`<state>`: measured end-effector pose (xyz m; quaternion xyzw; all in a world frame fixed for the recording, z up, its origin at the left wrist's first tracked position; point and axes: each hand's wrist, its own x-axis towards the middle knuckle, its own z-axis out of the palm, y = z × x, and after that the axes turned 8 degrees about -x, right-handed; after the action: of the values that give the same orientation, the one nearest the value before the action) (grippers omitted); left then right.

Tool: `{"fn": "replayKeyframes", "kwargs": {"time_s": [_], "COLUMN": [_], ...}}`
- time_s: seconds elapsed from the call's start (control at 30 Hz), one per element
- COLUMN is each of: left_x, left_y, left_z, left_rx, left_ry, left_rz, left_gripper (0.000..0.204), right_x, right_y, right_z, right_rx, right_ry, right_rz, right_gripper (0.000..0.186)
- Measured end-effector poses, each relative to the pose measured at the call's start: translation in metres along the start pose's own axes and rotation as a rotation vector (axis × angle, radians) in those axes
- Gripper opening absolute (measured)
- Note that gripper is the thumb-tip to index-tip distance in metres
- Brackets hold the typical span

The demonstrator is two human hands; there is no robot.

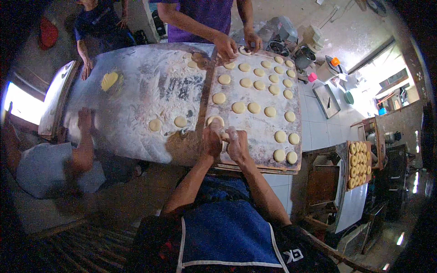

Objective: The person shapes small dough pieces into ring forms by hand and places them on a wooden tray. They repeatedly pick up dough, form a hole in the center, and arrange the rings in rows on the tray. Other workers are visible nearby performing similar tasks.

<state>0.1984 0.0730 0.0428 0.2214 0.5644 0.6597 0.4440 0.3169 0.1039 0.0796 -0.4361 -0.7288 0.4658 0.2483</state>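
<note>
Flour lies in chalky smears across a worn grey tabletop and a brown-edged, flour-whitened rectangular board, where smooth, pale-yellow round dough discs spread from twelve to past three o'clock of the hands. One soft, rounded, cream-coloured dough piece sits near the board's nine-o'clock edge, partly covered by the left hand, its fingers reaching toward twelve. The right hand curls inward alongside; whether either grips is unclear.
</note>
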Motion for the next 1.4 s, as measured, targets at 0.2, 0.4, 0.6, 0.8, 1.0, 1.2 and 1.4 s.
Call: {"fn": "replayKeyframes", "kwargs": {"time_s": [0.2,0.4,0.6,0.8,1.0,1.2,1.4], "left_x": [0.001,0.021,0.036,0.047,0.049,0.083,0.072], "left_y": [-0.017,0.027,0.042,0.028,0.031,0.078,0.097], "left_z": [0.014,0.051,0.048,0.033,0.012,-0.142,-0.253], "left_rx": [0.708,0.595,1.163,1.237,1.050,0.822,0.809], "left_ry": [-0.150,0.018,-0.119,-0.337,-0.165,0.193,0.444], "left_rz": [0.485,0.291,0.443,0.420,0.675,0.616,0.608], "left_gripper": [0.034,0.031,0.026,0.033,0.030,0.016,0.016], "right_x": [-0.014,0.010,-0.032,-0.093,-0.098,-0.075,0.038], "right_y": [-0.004,0.015,0.042,0.069,0.070,0.040,-0.028], "right_z": [-0.022,-0.057,-0.070,-0.096,-0.119,-0.102,0.073], "right_rx": [0.302,-0.031,-0.573,-1.082,-1.191,-0.575,-0.250], "right_ry": [0.136,0.187,0.464,0.515,0.274,0.264,-0.203], "right_rz": [0.080,-0.045,-0.010,0.163,0.157,0.274,-0.146], "right_gripper": [0.058,0.021,0.058,0.050,0.026,0.031,0.033]}}
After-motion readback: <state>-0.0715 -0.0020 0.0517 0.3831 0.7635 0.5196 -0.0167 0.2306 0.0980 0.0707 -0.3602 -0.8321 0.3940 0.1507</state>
